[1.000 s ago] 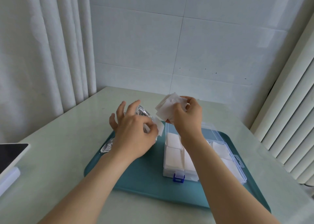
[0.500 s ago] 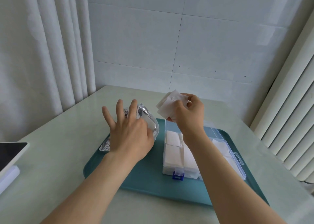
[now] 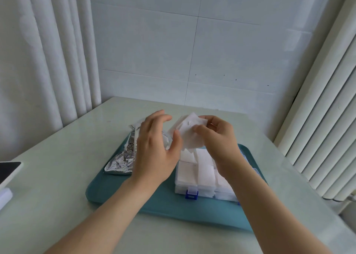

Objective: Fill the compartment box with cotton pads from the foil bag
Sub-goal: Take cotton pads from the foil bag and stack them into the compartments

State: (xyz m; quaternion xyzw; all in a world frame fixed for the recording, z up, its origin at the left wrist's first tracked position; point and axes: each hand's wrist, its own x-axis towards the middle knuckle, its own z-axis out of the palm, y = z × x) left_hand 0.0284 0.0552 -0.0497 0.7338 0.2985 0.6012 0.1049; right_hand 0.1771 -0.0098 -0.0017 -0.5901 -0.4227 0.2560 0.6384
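White cotton: a small, fanned stack of square pads point(image 3: 189, 133), pinched in right hand point(image 3: 218, 138) between thumb and curled fingers, raised above far end of box point(image 3: 194, 176). Left hand point(image 3: 154, 149) loosely arched and holding nothing, fingers up beside the stack, thumb at its lower left edge; cannot tell whether touching.

Crinkled silver foil on bag point(image 3: 123, 157), creased and slumped, lying on left part of tray point(image 3: 154, 203), its near corner over the rim, partly hidden behind left hand. Clear hard plastic for box, rectangular, sitting on right half of tray; near compartments packed level with soft, flat, white pads. Small blue latch point(image 3: 191, 194) at front wall. Right side of box hidden by right forearm. Teal tray smooth, with rounded corners and a low lip, resting on pale green, glossy worktop point(image 3: 57, 186). Dark-screened device point(image 3: 8, 170) in a white frame at left edge of worktop. Pleated white curtain point(image 3: 38, 61) to the left, glossy white tiles point(image 3: 192, 51) behind, ribbed white panel point(image 3: 327, 118) to the right.

Compared with half a second ago: left hand no longer spread flat on bag but lifted off and shifted right, up to the stack; more foil uncovered. Right hand in much the same spot, same pinch on pads.
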